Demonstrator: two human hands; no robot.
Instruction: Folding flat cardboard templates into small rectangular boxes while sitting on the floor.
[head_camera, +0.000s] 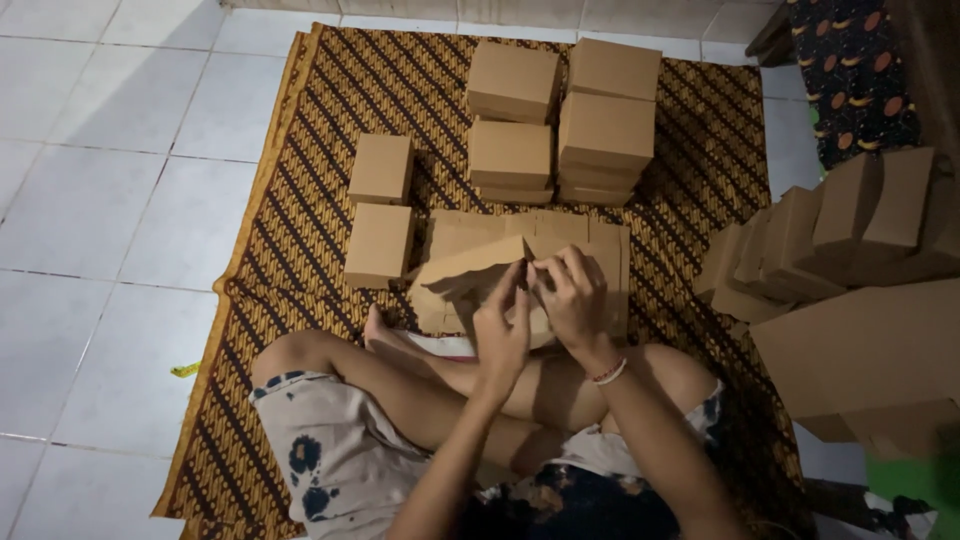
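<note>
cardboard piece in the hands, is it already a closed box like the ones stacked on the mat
No, the cardboard piece gripped by the left hand and right hand has an open flap, unlike the closed stacked boxes on the patterned mat.

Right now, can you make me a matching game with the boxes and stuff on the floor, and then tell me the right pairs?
Things:
1. Half-folded cardboard box
2. Tall stacks of finished boxes
3. Two single boxes
4. Yellow scrap

Places:
A. on the white tiles, left of the mat
B. at the far end of the patterned mat
C. between the left hand and right hand
D. on the mat's left side, one behind the other

Pairs: 1-C, 2-B, 3-D, 4-A
</note>
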